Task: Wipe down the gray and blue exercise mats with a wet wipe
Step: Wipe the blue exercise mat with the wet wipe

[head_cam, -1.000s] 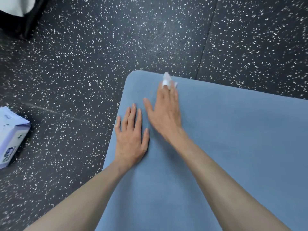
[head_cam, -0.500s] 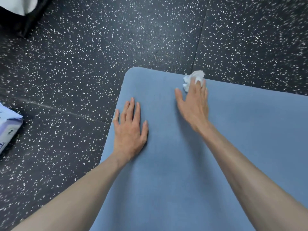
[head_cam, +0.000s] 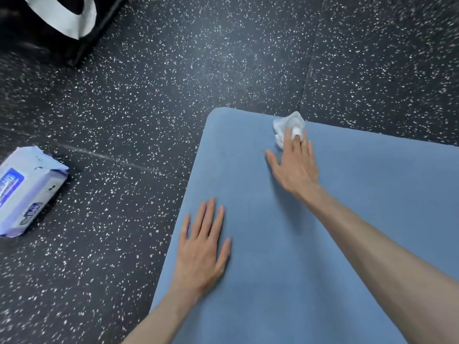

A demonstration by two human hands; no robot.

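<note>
The right hand [head_cam: 296, 167] is pressing a crumpled white wet wipe [head_cam: 288, 126] against the soft, matte blue foam exercise mat [head_cam: 360, 207] at about 12 o'clock, close to the mat's far edge. Its grip is nearly flat: fingers are lying straight over the wipe, with a fold of it wrapping over one fingertip, so nothing is really clasping it. The left hand [head_cam: 202, 249] is lying flat and spread on the mat at 7 o'clock, holding nothing, likely bracing the mat.

The risk, as I judge it, is the bunched wipe slipping out from under the straight fingers or riding off the rounded edge onto the black rubber floor flecked with white [head_cam: 173, 95], picking up grit. Being balled up, it is touching only a narrow strip, so patches may be going unwiped. The grey mat is not showing in this view.

At 9 o'clock a pale lilac soft plastic pack of wipes [head_cam: 27, 189] is lying on the floor, well apart from the mat.
</note>
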